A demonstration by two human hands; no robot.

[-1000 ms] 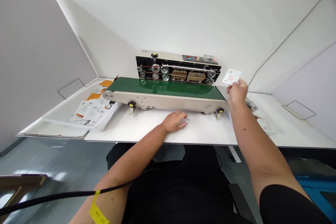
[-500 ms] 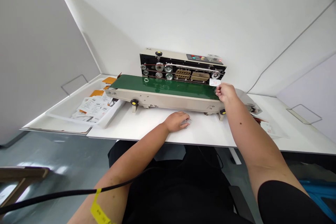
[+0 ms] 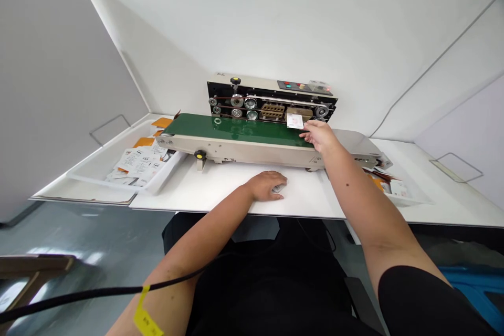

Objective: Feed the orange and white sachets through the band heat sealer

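Note:
My right hand (image 3: 318,135) pinches the edge of a small white packet (image 3: 295,121) with reddish print. It holds the packet over the green conveyor belt (image 3: 236,130) of a band sealer (image 3: 271,86), in front of the brass-coloured blocks. My left hand (image 3: 268,186) rests on the white table in front of the sealer, fingers curled around a small greyish packet (image 3: 279,188). Most of that packet is hidden under the fingers.
At the left a clear plastic bin (image 3: 155,185) holds several white and orange packets. Another clear bin (image 3: 417,198) with packets stands at the right, partly behind my right forearm. A black cable (image 3: 98,290) with a yellow tag crosses my left forearm.
My right hand has moved left along the belt with the white packet, from the sealer's right end to the brass-coloured blocks. My left hand has stayed nearly in place, its fingers slightly shifted.

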